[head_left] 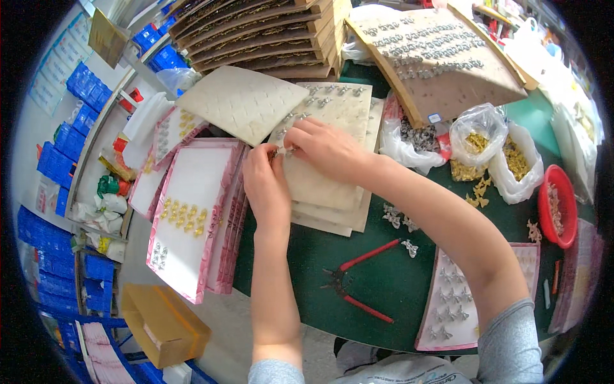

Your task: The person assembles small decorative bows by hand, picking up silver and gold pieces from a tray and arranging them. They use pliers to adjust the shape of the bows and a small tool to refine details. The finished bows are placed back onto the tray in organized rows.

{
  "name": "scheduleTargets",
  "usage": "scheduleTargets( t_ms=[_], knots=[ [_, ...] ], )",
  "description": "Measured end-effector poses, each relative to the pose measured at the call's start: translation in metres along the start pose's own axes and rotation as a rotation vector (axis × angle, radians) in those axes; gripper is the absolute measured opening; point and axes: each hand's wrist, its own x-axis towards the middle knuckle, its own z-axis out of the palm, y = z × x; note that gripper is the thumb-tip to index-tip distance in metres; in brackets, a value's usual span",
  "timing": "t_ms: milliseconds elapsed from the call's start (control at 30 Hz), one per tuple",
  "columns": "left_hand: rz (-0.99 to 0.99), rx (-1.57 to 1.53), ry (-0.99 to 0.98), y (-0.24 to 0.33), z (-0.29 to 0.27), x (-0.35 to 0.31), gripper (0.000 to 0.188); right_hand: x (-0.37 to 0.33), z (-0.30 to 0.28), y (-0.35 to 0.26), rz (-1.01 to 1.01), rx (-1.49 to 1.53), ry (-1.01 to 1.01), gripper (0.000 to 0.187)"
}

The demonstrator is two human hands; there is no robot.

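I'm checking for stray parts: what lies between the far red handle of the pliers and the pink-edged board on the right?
In the head view, a loose silver piece lies on the green tabletop between that red handle and the board.

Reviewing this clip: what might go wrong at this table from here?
The upper beige board overlaps the stack of boards close to the left hand and right hand, so a nudge might shift it.

Loose silver pieces lie on the green tabletop beside the right forearm, which could sweep them aside.

The red-handled pliers lie spread open near the table's front edge; a bump might knock them off.
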Motion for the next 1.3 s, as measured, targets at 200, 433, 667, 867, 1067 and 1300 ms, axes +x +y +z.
scheduleTargets(
  t_ms=[200, 433, 667, 867, 1067, 1300],
  knots=[
    [0.044, -0.007, 0.012, 0.002, 0.0, 0.002, 0.015, -0.001, 0.002, 0.019, 0.245, 0.106, 0.172, 0.022],
    [0.027, -0.014, -0.006, -0.002, 0.001, 0.0, 0.017, 0.007, -0.001, 0.023, 0.19, -0.053, -0.047, 0.019],
    [0.052, -0.006, 0.032, -0.009, -0.005, 0.002, 0.02, 0.008, 0.002, 0.021, 0.168, 0.14, 0.052, 0.02],
    [-0.259, -0.941, -0.082, 0.05, -0.005, -0.012, 0.028, -0.011, -0.046, 0.014, 0.483, 0.518, 0.404, 0.021],
    [-1.167, -2.064, -0.873, 0.124, 0.01, -0.069, 0.03, -0.109, -0.122, -0.058, 0.265, 0.306, 0.293, 0.018],
    [-1.215, -1.838, -1.142, 0.183, -0.003, -0.119, 0.026, -0.199, -0.16, -0.116, 0.273, 0.101, 0.3, 0.014]
  ],
)
